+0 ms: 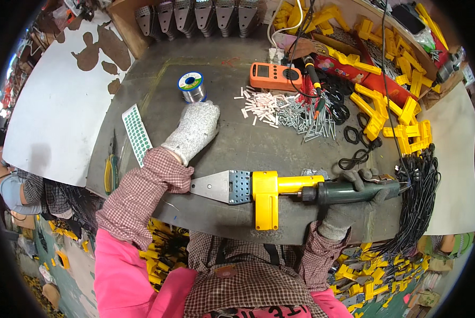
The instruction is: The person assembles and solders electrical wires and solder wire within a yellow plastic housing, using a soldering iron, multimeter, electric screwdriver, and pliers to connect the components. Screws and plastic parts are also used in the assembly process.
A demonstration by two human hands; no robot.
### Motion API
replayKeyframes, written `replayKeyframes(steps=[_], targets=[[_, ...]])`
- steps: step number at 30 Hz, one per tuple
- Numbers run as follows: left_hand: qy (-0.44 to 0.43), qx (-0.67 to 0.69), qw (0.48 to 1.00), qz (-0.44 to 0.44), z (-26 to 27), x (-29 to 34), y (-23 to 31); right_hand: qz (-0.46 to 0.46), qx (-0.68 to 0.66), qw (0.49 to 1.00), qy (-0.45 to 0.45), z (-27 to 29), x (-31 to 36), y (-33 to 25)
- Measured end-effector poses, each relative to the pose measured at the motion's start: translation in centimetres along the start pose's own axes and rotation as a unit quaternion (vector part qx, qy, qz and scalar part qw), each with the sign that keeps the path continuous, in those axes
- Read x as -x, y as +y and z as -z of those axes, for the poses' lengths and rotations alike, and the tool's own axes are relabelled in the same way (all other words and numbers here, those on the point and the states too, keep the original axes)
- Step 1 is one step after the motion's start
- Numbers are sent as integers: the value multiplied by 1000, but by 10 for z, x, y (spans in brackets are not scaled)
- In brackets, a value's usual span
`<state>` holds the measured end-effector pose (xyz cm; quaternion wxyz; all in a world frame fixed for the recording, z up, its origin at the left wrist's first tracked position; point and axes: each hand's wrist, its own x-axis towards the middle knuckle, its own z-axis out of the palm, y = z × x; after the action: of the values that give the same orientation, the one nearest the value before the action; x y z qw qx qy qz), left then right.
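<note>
A dark grey bench (232, 140) carries a wire spool (193, 90), an orange meter (274, 76), screws (312, 123) and pliers (111, 172).

Glossy plastic handle (266, 202), smooth metal plate (212, 186)

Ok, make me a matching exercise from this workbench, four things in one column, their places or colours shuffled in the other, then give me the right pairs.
Things:
1. Spool of wire
2. Power tool
3. Pliers
4. Multimeter

Places or colours:
A. Orange casing
B. Gripped by the gloved right hand
C. Just beyond the gloved left hand
D. Green-and-yellow handles, near the bench's left edge

Right pairs: 1-C, 2-B, 3-D, 4-A
</note>
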<state>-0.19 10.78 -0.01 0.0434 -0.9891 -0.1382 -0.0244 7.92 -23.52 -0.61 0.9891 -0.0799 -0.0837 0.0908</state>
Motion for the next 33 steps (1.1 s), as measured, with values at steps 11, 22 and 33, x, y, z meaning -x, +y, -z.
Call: replayKeyframes(steps=[11, 22, 33], targets=[[206, 460, 863, -39, -15, 136, 105, -16, -9, 1000, -8, 5, -3, 5], [135, 468, 870, -75, -18, 139, 94, 9, 3, 1000, -5, 2, 3, 18], [81, 539, 837, -53, -2, 133, 86, 9, -3, 999, 31, 0, 3, 22]])
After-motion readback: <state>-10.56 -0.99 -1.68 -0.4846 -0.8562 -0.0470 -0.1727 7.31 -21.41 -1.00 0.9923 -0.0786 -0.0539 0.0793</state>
